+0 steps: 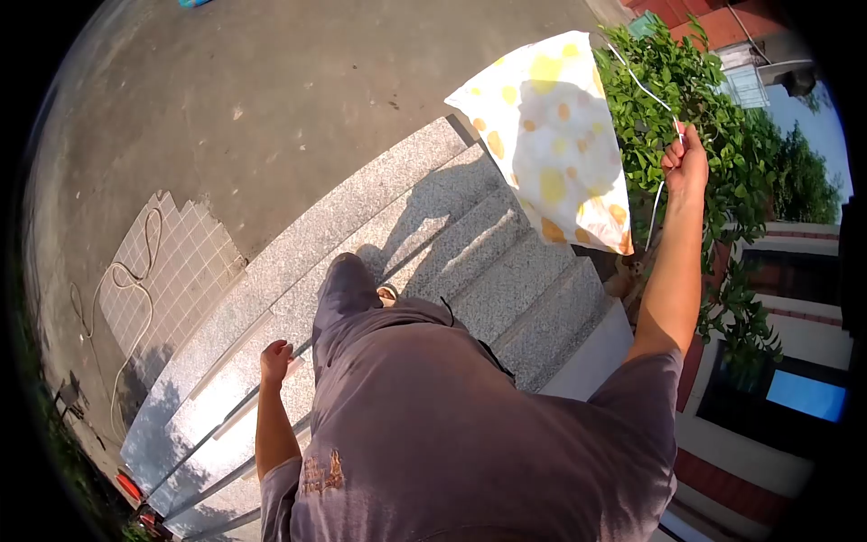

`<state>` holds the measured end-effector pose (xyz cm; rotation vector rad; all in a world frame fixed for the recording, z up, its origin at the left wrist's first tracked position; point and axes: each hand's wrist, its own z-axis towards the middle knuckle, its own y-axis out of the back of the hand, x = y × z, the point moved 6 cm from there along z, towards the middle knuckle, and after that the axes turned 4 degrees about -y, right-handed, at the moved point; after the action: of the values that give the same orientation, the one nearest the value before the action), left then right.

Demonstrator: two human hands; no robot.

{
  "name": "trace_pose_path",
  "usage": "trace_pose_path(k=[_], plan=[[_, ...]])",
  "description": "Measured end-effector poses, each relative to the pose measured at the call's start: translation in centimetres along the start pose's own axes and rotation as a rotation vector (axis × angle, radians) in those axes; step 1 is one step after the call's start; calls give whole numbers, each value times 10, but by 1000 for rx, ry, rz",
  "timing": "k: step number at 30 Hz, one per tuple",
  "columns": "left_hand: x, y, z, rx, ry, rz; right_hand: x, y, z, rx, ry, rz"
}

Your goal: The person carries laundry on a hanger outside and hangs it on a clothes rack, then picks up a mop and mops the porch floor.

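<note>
My right hand [686,164], raised at the upper right, is closed round the white cord [643,86] of a dotted bag [553,149]. The bag is white with yellow and orange-brown spots, and it spreads out to the left of the hand, over the upper end of the stairs in this view. From my fist, the cord runs to two corners of the bag. My left hand [275,359] hangs by my side over the steps, fingers curled in, with nothing showing in it.
Speckled stone stairs [470,203] descend beneath me, one shoe on them. A leafy bush [722,149] grows close beside my right hand. A pale hose [135,280] lies looped over a tiled patch on the concrete ground [271,81]. A building [768,397] stands at the right.
</note>
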<state>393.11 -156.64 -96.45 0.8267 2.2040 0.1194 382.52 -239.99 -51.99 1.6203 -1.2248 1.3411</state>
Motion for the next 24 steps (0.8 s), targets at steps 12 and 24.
trace_pose_path(k=[12,24], plan=[[-78,5,321,-76,90,100,-80,-159,197,-11,37,-5],[-213,-41,506,-174,231,-118,-78,-386,470,316,-44,165]])
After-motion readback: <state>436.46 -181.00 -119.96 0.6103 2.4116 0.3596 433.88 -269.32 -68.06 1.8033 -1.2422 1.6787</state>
